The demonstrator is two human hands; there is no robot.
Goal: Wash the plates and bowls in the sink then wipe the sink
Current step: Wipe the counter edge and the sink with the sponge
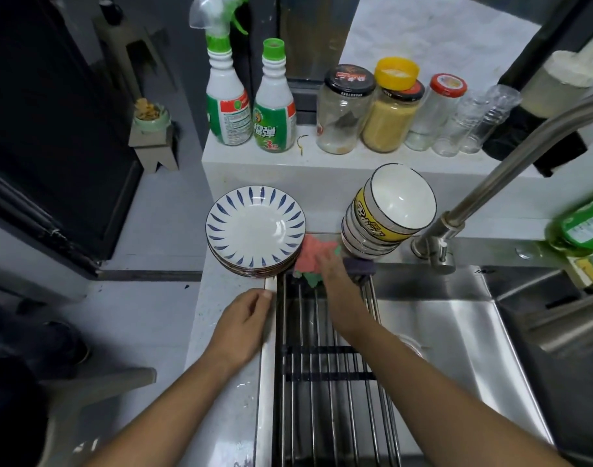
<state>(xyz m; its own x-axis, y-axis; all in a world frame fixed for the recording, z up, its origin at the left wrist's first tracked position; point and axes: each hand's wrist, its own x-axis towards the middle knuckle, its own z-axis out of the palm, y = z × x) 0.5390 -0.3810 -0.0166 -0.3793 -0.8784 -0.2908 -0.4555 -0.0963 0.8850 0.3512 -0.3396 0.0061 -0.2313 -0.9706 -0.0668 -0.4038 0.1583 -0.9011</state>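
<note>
Between the stack of plates on the left and the leaning stack of bowls on the right, a pink and green cloth lies at the far rim of the sink. Its near end hangs down over the wire rack, so its long axis runs roughly away from the person. The right hand reaches forward and lies on the cloth's right edge; blur keeps me from telling whether its fingers have closed on it. The left hand rests on the bench at the sink's left rim, fingers loosely curled and holding nothing, well short of the cloth. Both stacks stand out of the basin, so wiping looks like the step in hand. The right hand is clearly the nearer, and the open basin lies to its right, under the faucet.
</note>
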